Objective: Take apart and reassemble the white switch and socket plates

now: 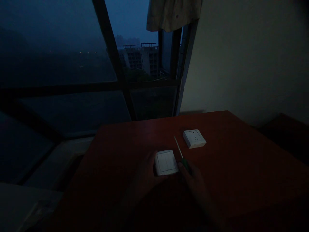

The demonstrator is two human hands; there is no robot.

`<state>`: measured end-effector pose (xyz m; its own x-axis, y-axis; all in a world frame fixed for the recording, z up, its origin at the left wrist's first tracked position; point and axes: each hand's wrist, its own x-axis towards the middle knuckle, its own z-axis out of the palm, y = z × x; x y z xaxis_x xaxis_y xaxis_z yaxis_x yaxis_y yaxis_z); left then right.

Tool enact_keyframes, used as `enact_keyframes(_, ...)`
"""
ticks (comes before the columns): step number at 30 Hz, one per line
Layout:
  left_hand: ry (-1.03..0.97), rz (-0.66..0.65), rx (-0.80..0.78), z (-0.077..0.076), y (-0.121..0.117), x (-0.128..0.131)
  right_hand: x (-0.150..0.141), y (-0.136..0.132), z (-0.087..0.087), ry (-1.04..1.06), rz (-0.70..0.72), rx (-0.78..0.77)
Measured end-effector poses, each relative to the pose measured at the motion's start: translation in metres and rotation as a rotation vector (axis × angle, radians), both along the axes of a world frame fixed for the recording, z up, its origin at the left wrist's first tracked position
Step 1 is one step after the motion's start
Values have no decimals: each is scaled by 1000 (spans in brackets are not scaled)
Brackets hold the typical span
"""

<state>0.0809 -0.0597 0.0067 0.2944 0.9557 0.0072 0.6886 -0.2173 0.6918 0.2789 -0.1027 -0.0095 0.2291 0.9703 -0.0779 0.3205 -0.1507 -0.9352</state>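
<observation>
A white wall switch (166, 162) with a square face is gripped along its left side by my left hand (150, 170). My right hand (191, 175) is closed around the green handle of a screwdriver (184, 163), whose thin metal shaft points up and away to the left. The handle end is close to the right edge of the switch. Beyond the screwdriver, a white wall socket (194, 138) with several pin holes lies face up on the table. Dim light hides much of both hands and the undersides of what they hold.
The reddish-brown table (135, 135) stands against a large dark-framed window (120, 71) and a pale wall (241, 58). A short curtain (173, 14) hangs at the top. At the lower left is a pale surface (14, 203); a dark piece of furniture (285, 135) stands at the right.
</observation>
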Motion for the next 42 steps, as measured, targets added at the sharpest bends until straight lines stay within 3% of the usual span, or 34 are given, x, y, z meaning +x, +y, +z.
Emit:
enact_keyframes(4, -54, -24, 46, 4, 26, 22, 25, -1, -1, -11, -76, -16)
enact_keyframes(9, -105, -5, 48, -2, 60, 51, 49, -5, -3, -11, -181, -59)
enact_keyframes(15, -154, -67, 58, -14, 82, 72, 46, -10, -3, 56, -131, -69)
enact_keyframes(24, -177, -154, 60, -20, 98, 80, 40, -12, -3, 195, -102, 8)
enact_keyframes(30, -198, -139, 42, -21, 92, 74, 50, -13, 1, 136, -34, 15)
enact_keyframes(33, -218, -56, 93, -13, 82, 59, 73, -9, 3, -95, 34, 37)
enact_keyframes(37, -134, 87, 170, -2, 60, 33, 104, 10, 10, -470, 311, 160)
enact_keyframes(38, -105, 89, 159, 0, 53, 28, 109, 16, 12, -553, 370, 188)
enact_keyframes(42, -58, 22, 76, 1, 26, 18, 119, 41, 15, -740, 362, 271)
